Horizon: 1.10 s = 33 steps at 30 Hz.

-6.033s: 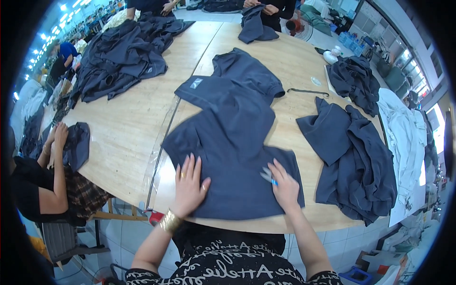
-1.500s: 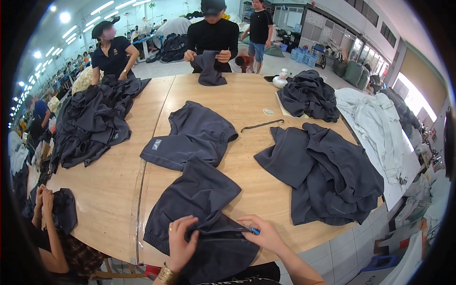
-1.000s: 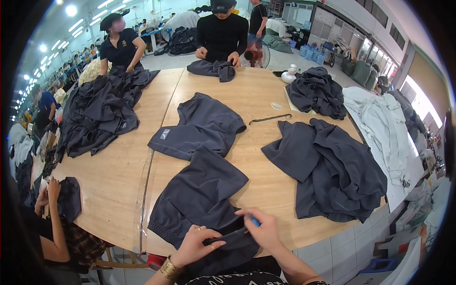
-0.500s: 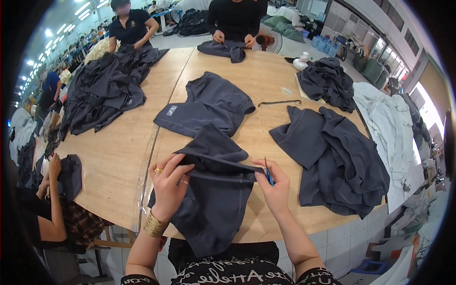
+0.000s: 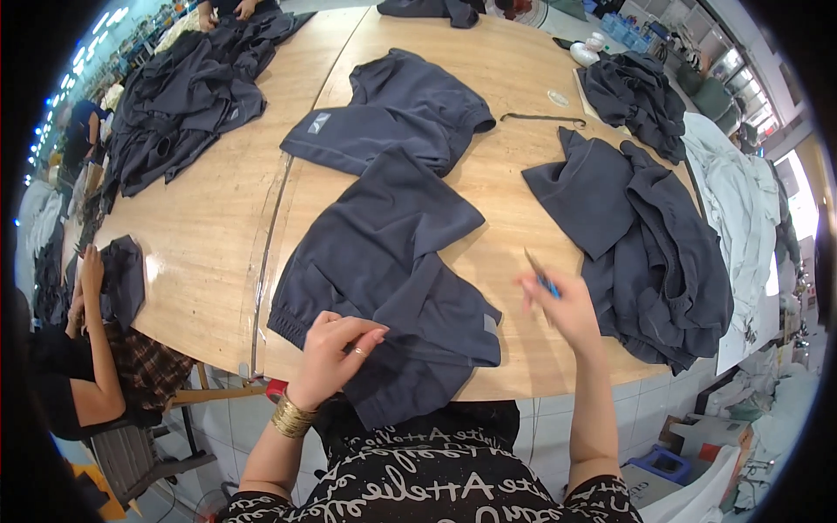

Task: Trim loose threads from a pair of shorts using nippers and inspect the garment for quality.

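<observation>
A pair of dark grey shorts [image 5: 375,235] lies spread in front of me, its gathered elastic waistband at the left and a small light patch near the right hem. My left hand [image 5: 336,353] is over its near part, fingers bent and drawn together against the cloth. To the right of the shorts my right hand [image 5: 567,305], slightly blurred, is raised above the table. It is closed round small blue-handled thread snips [image 5: 547,286], whose blade points up and away. Another pair of dark shorts [image 5: 392,113] with a light logo patch lies just beyond.
Heaps of dark garments lie at the right [image 5: 663,253], far right [image 5: 635,91] and far left [image 5: 192,96] of the wooden table [image 5: 200,253]. A dark strip [image 5: 542,118] and a white bottle [image 5: 586,54] are at the back. Co-workers' hands show at the left [image 5: 87,288] and far edge.
The waistband edge I held up between both hands has been let down, and the shorts now lie flatter. My right hand has moved right, off the cloth, with the snips. The view has tilted down.
</observation>
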Tool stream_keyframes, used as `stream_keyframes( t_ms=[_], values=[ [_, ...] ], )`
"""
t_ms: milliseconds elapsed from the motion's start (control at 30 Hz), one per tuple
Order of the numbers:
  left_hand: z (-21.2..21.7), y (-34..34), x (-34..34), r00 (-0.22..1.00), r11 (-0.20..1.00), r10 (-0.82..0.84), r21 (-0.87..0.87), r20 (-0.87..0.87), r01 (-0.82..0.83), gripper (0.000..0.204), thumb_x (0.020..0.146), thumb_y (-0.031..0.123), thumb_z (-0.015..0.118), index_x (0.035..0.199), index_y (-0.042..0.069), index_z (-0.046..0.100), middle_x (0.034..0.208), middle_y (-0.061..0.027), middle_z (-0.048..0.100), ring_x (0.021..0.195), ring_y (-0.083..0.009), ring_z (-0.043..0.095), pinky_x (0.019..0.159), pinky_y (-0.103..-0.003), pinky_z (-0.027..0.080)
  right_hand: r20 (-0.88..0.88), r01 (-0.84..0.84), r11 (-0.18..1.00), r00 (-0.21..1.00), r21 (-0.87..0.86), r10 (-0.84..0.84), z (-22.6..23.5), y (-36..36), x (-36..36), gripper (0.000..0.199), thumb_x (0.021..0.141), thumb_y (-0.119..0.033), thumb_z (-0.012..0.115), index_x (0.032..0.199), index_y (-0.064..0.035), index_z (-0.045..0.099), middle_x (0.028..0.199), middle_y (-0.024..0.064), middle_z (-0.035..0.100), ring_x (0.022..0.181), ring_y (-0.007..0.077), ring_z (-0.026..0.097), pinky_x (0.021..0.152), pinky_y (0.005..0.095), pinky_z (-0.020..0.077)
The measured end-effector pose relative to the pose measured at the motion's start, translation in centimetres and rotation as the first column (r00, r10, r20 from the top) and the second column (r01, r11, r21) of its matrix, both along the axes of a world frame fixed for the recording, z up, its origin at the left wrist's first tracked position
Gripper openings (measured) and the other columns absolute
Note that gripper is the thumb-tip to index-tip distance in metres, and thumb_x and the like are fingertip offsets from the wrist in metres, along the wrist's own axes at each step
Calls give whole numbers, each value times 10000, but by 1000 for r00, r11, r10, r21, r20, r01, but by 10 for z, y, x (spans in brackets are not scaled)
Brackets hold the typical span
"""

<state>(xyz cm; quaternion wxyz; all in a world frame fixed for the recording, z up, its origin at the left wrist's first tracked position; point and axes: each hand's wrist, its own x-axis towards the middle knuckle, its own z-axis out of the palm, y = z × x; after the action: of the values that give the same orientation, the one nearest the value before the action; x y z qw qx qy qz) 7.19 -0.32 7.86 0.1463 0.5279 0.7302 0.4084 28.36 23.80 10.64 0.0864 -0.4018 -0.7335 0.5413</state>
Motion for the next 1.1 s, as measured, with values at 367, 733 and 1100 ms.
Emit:
stream_keyframes(
  t_ms=[367,733,1100],
  values=[
    [8,25,5,971,972,26,219,239,-80,310,786,-40,643,1084,42,628,1078,-92,626,788,-122,608,669,-236,499,-357,-51,896,906,442,227,-55,16,-112,315,734,-219,747,939,-10,631,837,111,623,807,248,612,727,322,470],
    [37,18,-31,881,995,30,72,472,-72,102,806,60,694,822,-6,618,722,3,564,649,-54,501,577,-198,395,-156,-546,724,742,422,651,21,-31,-93,271,770,-251,713,915,-48,607,799,141,624,774,331,612,671,349,480],
    [3,-3,-32,560,953,220,-53,799,-298,136,872,184,645,828,55,642,675,68,542,582,5,434,506,-161,321,-232,-305,921,940,-242,250,11,-41,-79,184,796,-146,711,874,10,654,715,-52,536,684,28,439,617,198,352]
  ],
)
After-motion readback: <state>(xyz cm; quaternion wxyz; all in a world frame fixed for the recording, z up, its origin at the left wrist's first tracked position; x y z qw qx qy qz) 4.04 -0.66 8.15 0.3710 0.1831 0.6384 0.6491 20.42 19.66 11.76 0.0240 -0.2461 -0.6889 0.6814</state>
